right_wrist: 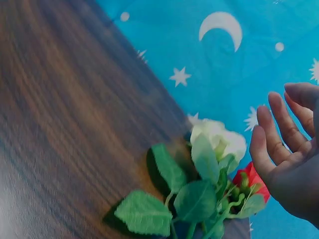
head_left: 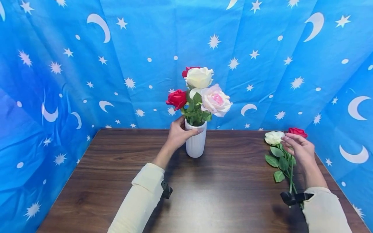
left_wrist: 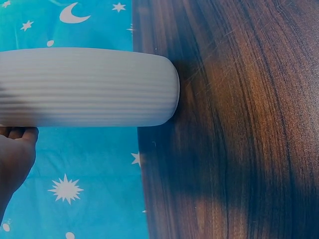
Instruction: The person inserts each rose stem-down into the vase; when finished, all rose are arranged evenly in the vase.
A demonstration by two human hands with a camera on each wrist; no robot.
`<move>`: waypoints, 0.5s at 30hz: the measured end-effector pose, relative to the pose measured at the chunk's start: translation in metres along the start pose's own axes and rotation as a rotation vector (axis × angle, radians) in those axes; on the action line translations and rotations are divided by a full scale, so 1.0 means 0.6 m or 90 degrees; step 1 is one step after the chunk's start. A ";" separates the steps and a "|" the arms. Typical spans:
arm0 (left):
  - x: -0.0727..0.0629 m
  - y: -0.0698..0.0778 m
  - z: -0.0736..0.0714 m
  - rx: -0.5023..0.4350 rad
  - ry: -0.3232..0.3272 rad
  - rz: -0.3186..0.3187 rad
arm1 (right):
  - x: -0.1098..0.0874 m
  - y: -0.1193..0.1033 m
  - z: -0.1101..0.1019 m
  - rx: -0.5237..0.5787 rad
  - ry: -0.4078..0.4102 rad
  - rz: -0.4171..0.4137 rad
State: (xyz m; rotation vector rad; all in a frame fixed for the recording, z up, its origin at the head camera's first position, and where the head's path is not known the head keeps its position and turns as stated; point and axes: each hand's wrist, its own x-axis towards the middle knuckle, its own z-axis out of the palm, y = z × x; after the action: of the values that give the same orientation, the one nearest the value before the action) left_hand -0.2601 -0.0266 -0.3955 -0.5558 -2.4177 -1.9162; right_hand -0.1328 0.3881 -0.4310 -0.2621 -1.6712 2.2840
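Note:
My left hand (head_left: pixel 178 135) grips the white ribbed vase (head_left: pixel 196 144) near its rim, with the thumb across the front. The vase stands upright and holds red roses (head_left: pixel 176 99), a white rose (head_left: pixel 199 77) and a pale pink rose (head_left: pixel 217 101). Seen from the left wrist, the ribbed vase (left_wrist: pixel 94 87) lies sideways across the view beside the fingers. My right hand (head_left: pixel 303 151) hovers over a white rose (head_left: pixel 274 138) and a red rose (head_left: pixel 298 132) lying on the table. In the right wrist view, that hand (right_wrist: pixel 289 154) has loosely bent fingers and holds nothing.
The dark wooden table (head_left: pixel 227 181) ends at a blue cloth (head_left: pixel 151 38) with moons and stars, which hangs behind and on both sides. Green leaves (head_left: pixel 278 161) and long stems of the lying roses stretch toward the front right. A black strap (head_left: pixel 294 198) circles the right wrist.

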 end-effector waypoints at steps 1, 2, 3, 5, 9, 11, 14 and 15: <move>0.000 0.001 0.000 0.001 0.000 0.000 | 0.002 0.001 -0.003 -0.019 0.008 0.006; 0.000 0.001 0.000 0.001 0.000 -0.001 | 0.003 0.003 -0.006 -0.036 0.016 0.012; -0.001 0.002 0.000 0.002 0.000 -0.001 | 0.005 0.004 -0.008 -0.046 0.025 0.020; -0.001 0.002 0.000 0.004 -0.001 -0.003 | 0.008 0.009 -0.013 -0.069 0.047 0.038; -0.001 0.001 0.000 0.006 -0.001 -0.004 | 0.013 0.024 -0.025 -0.147 0.084 0.071; 0.000 0.000 0.000 0.007 -0.001 -0.004 | 0.015 0.033 -0.030 -0.227 0.090 0.080; 0.000 -0.002 0.000 0.009 0.000 -0.004 | 0.016 0.044 -0.034 -0.367 0.094 0.079; 0.000 -0.002 0.000 0.009 0.001 -0.005 | 0.017 0.048 -0.035 -0.423 0.102 0.073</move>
State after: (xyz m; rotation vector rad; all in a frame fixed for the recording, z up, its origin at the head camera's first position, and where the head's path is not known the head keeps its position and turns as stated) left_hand -0.2605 -0.0265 -0.3966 -0.5457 -2.4351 -1.8993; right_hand -0.1393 0.4022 -0.4645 -0.6737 -2.3160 1.6417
